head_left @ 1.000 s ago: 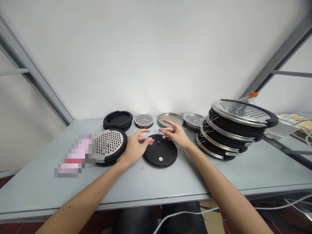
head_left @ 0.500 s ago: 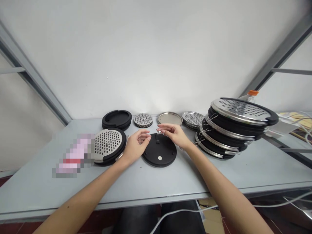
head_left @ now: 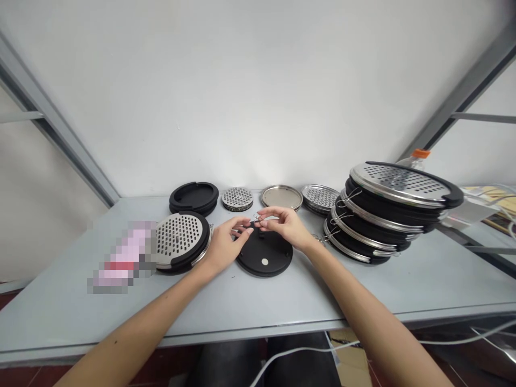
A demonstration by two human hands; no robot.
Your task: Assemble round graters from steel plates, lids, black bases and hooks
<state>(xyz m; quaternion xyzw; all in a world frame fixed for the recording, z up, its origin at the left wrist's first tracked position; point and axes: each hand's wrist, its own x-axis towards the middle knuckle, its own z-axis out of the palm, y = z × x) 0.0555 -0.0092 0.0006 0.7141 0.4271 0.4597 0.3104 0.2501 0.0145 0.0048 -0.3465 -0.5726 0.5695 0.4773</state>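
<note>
Over the far part of a black round disc point(head_left: 265, 252), my two hands meet at the fingertips. My right hand point(head_left: 287, 227) pinches a small metal wire piece point(head_left: 257, 218). From the other side, my left hand point(head_left: 228, 241) has its thumb and fingers closed at the near end of that piece; the exact grip is too small to make out. A pale round spot point(head_left: 265, 262) shows on the disc's near part. Just left of my left hand lies a perforated metal plate point(head_left: 178, 239) set in a black rim.
A tall, leaning stack of round metal-and-black assemblies point(head_left: 399, 185) with wire clasps stands at right. Along the wall are black rings point(head_left: 193, 201), small perforated discs point(head_left: 237, 199), plain metal lids point(head_left: 282, 196) and perforated lids point(head_left: 320, 198). A white cable point(head_left: 306, 348) hangs below the table edge.
My right hand has shifted slightly left with the wire piece. My left fingers, apart from it before, have closed in to meet it. The disc stays put.
</note>
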